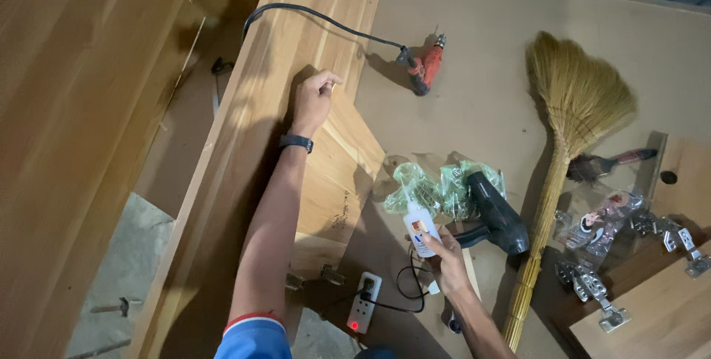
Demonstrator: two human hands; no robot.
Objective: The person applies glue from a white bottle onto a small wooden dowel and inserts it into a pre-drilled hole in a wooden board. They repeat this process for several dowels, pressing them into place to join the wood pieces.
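Glue bottle (418, 227), low centre of frame, sits pinched upright in the right hand (446, 259), nozzle up, so nothing drips. Left hand (312, 100), upper centre, presses curled fingers on the plank (244, 144) edge, steadying it.

L hand (315, 100) on plank (244, 144), R hand (446, 255) gripping glue bottle (419, 227)

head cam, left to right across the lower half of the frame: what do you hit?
Hammer → wooden panel → power strip → glue bottle in the right hand → black heat gun → broom → metal hinges.
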